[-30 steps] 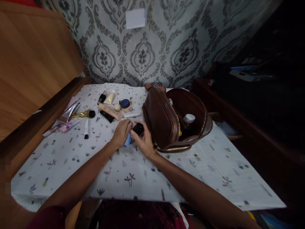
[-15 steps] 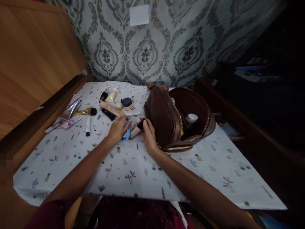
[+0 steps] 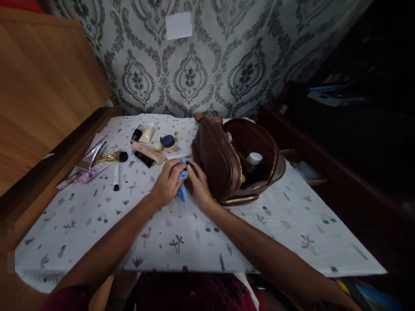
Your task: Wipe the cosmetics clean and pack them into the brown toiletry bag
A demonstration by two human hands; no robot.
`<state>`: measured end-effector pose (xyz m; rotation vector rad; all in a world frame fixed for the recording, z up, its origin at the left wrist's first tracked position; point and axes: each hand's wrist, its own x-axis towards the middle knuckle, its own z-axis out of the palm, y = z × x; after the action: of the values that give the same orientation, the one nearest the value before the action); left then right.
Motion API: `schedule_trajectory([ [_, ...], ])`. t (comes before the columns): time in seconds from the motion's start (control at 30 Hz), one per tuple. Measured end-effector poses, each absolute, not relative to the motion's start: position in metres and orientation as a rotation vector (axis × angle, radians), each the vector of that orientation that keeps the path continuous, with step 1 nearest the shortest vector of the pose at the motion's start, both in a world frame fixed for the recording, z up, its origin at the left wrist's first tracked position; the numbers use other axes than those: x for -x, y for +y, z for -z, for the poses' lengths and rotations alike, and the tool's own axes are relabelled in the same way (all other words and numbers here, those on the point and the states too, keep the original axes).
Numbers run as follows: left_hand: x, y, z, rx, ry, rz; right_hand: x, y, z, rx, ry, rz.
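A light blue cloth (image 3: 182, 192) is bunched in my left hand (image 3: 167, 183), its fingers closed and a corner hanging below. My right hand (image 3: 199, 185) meets it, closed around a small foundation bottle whose black cap (image 3: 187, 164) barely shows; cloth and fingers hide the rest. Both hands are over the table, just left of a brown leather bag (image 3: 214, 160). The bag gapes open, with a white-lidded jar (image 3: 254, 159) inside. Just beyond my hands lie a white tube (image 3: 179, 156), a beige tube (image 3: 149, 152) and a black tube (image 3: 143, 159).
Farther back are a cream tube (image 3: 148, 133), a black bottle (image 3: 137, 134) and a blue-lidded jar (image 3: 168, 141). To the left lie a gold-handled brush (image 3: 112, 157), a small white tube (image 3: 116, 177) and pink packets (image 3: 94, 172). A patterned cloth covers the table (image 3: 175, 263); wooden furniture (image 3: 48, 73) borders its left side.
My hands have come together. The blue cloth, earlier low under my left hand, is now raised against the bottle, which was plainly visible before. The view has shifted slightly.
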<state>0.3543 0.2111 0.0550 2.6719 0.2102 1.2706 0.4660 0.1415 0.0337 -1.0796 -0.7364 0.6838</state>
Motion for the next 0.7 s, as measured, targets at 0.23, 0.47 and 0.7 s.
schedule_trajectory([
  [0.23, -0.334, 0.214, -0.038, -2.886, 0.066, -1.335, -0.466, 0.139, -0.036, 1.066, -0.692, -0.775],
  [0.47, -0.284, 0.212, -0.038, -3.018, -0.089, -0.85, -0.466, 0.142, -0.035, 1.049, -0.656, -0.791],
  [0.7, -0.303, 0.198, -0.077, -2.822, 0.054, -1.058, -0.466, 0.141, -0.036, 1.064, -0.679, -0.792],
])
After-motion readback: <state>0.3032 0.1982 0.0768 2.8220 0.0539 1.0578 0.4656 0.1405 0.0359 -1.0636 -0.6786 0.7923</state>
